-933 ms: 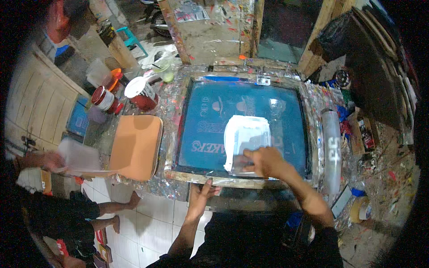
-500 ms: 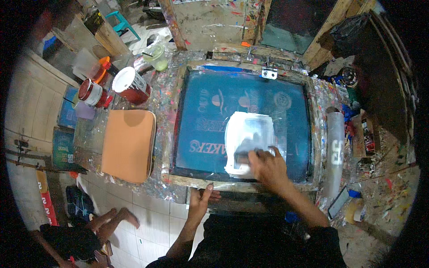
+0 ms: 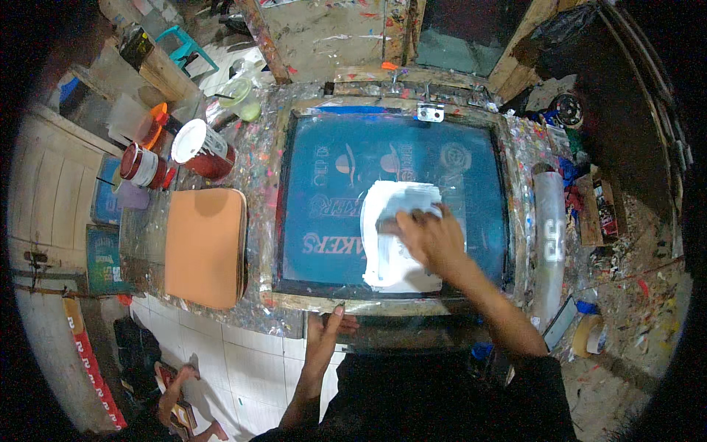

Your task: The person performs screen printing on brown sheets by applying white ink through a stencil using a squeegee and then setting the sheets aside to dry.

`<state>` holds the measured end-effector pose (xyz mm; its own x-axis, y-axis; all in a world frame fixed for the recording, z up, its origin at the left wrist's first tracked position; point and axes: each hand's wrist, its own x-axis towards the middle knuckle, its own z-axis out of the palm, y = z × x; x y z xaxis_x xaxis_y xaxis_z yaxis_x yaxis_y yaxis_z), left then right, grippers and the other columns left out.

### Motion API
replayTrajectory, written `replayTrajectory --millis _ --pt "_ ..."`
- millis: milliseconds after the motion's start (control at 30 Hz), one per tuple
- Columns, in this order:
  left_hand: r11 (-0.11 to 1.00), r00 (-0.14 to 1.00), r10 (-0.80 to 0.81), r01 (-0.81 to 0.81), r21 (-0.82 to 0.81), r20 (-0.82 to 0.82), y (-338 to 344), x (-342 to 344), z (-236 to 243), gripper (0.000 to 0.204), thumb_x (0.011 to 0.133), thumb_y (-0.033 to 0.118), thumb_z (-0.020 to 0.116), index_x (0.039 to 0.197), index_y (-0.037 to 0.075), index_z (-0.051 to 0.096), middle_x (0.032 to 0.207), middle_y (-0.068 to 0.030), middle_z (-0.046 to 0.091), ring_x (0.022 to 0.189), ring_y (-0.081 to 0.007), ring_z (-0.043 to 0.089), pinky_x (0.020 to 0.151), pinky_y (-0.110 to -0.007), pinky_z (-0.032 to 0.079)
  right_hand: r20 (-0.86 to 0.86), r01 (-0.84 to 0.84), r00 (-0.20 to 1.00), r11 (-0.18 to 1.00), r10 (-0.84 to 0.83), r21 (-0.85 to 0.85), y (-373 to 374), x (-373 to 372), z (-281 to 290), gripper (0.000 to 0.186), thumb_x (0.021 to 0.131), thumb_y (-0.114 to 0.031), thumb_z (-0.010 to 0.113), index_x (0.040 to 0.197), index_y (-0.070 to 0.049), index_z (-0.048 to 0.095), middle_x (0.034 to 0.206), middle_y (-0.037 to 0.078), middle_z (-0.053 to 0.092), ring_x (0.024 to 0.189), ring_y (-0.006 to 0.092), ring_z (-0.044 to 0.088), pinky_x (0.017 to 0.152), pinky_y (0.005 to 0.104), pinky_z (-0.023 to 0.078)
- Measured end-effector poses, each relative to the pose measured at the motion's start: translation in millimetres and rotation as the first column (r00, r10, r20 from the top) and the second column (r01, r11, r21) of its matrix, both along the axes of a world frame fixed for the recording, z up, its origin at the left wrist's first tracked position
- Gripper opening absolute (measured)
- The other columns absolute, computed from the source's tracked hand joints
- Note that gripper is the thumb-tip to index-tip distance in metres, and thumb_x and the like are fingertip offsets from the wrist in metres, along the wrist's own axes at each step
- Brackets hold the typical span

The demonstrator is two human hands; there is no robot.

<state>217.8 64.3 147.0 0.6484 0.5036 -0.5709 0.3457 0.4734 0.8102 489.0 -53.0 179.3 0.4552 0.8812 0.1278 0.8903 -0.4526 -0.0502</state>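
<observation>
A blue printing screen [image 3: 317, 169] with reversed lettering and faint designs lies in a paint-stained wooden frame [image 3: 390, 302]. Thick white ink [image 3: 398, 269] covers a patch at its centre right. My right hand [image 3: 431, 236] grips a squeegee [image 3: 390, 225] on the ink, its blade partly hidden by fingers and paint. At the near edge of the frame my left hand [image 3: 328, 328] has its thumb up against the wood and its other fingers spread loosely beneath. A metal hinge clamp [image 3: 431, 112] sits on the far edge.
Left are a tan pad stack [image 3: 202, 250], red ink tubs [image 3: 202, 162] and a green cup [image 3: 243, 99]. A grey roll [image 3: 545, 287], tape roll [image 3: 585, 339] and cluttered box [image 3: 600, 214] are on the right. Another person's limbs [image 3: 177, 390] show low left over a tiled floor.
My right hand has moved away from me across the ink, and the white patch has widened. The other person has moved lower, and the translucent sheet they held is out of sight.
</observation>
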Motion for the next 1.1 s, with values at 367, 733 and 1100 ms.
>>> replayTrajectory --millis 367,733,1100 --pt "0.987 0.964 0.077 -0.11 0.119 0.256 -3 4 -10 0.037 0.097 0.03 0.064 0.094 -0.006 0.053 0.075 -0.0144 0.065 0.063 -0.0213 0.065 0.06 -0.033 0.054 -0.086 0.015 0.996 0.989 -0.003 0.144 -47 -93 42 0.048 0.087 -0.05 0.064 0.102 -0.005 0.058 0.095 0.021 0.065 0.085 0.0358 0.068 0.101 0.0659 0.033" --pt "0.943 0.917 0.021 -0.15 0.296 0.399 -1 5 78 0.039 0.1 0.023 0.058 0.119 -0.003 0.036 0.075 -0.0126 0.06 0.065 -0.0215 0.063 0.058 -0.033 0.053 0.174 0.055 0.972 0.879 -0.155 0.474 -39 -97 100 0.052 0.076 -0.058 0.07 0.078 -0.008 0.058 0.077 0.007 0.051 0.072 0.0231 0.053 0.09 0.056 0.036" --pt "-0.272 0.825 -0.213 0.465 0.843 -0.523 134 140 2 0.06 0.097 0.05 0.05 0.15 0.024 0.04 0.162 -0.0164 0.014 0.147 -0.0459 0.012 0.113 -0.066 0.016 0.341 0.059 0.923 0.939 -0.181 0.338 41 38 296 0.065 0.089 -0.065 0.052 0.081 -0.002 0.064 0.073 0.02 0.065 0.072 0.0364 0.066 0.066 0.0478 0.052"
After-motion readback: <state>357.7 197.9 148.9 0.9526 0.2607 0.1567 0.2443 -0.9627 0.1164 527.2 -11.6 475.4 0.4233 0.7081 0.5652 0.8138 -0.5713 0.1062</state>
